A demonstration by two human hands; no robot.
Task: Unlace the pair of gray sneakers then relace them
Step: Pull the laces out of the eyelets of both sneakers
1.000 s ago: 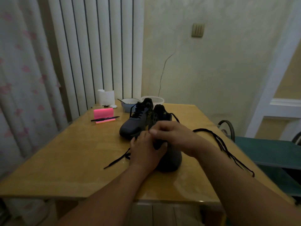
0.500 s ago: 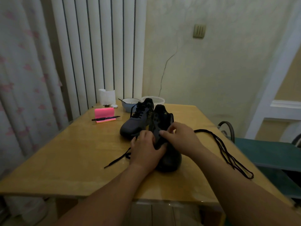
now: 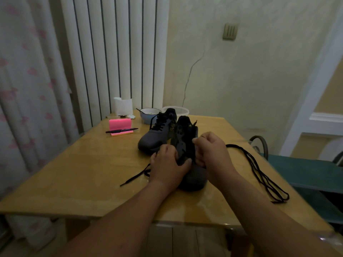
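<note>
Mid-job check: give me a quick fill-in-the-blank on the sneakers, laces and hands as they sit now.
1. The left hand and right hand both hold the ___ gray sneaker.
2. The farther gray sneaker is ___, black lace crossing its eyelets.
3. A loose black lace lies on the wooden table to the ___ of the right hand.
4. A black pen rests on a ___ sticky-note block.
Missing words: nearer, laced, right, pink.

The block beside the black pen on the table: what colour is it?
The rectangular block is bright pink; the head view shows it.
</note>
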